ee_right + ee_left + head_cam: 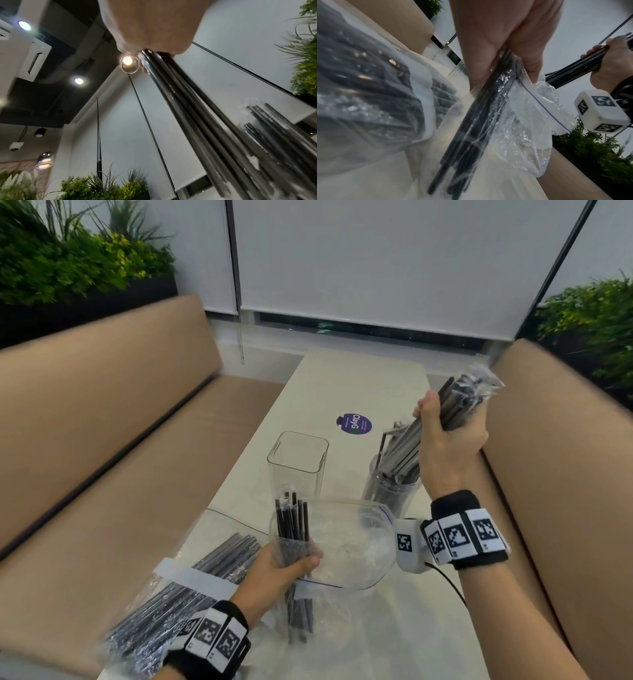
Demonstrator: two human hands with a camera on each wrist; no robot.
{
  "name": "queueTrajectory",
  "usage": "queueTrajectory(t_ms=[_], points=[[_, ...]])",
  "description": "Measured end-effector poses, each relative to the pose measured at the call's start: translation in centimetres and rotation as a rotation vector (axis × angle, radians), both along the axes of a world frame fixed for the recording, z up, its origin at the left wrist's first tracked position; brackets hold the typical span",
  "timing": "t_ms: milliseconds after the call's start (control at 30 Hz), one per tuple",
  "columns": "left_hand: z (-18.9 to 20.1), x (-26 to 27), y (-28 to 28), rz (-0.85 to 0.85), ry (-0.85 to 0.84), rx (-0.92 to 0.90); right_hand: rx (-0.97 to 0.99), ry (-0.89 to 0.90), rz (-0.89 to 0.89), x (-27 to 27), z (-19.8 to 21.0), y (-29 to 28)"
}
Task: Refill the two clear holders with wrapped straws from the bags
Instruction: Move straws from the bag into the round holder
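A long pale table [359, 385] with a round purple sticker [354, 423] runs between two tan upholstered benches [102, 412] toward a window covered by white roller blinds [376, 261]. Leafy green plants in dark planters [68, 265] stand behind both benches. Overhead, the ceiling is dark with exposed ducts, recessed spotlights [24, 25] and a glowing glass pendant lamp [128, 63]

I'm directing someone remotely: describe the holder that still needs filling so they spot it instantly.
On the long white table, just this side of the purple sticker, stand two clear holders. Pick the square holder on the left: it is empty, while the round holder beside it already bristles with straws.
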State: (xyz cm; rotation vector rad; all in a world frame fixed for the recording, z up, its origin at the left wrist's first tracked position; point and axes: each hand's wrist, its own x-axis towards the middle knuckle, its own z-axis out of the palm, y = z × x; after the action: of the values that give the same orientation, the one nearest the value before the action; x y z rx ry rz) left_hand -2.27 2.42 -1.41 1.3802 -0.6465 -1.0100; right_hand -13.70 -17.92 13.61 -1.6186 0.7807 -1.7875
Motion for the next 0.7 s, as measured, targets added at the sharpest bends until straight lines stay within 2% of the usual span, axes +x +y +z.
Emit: queueTrajectory(t_ms=[300, 600, 700], points=[[0.0, 0.1, -0.4, -0.013, -0.018, 0.004, 0.035, 0.083, -0.076, 0.3, 0.6, -2.0], [-0.4, 0.0, -0.4, -0.024, -0.015, 0.038, 0.073, 0.153, -0.076, 2.3, 3.6, -6.9], [-0.4, -0.1, -0.4, -0.019, -0.006, 0.040, 0.096, 0.185, -0.081, 2.8, 2.7, -7.8]])
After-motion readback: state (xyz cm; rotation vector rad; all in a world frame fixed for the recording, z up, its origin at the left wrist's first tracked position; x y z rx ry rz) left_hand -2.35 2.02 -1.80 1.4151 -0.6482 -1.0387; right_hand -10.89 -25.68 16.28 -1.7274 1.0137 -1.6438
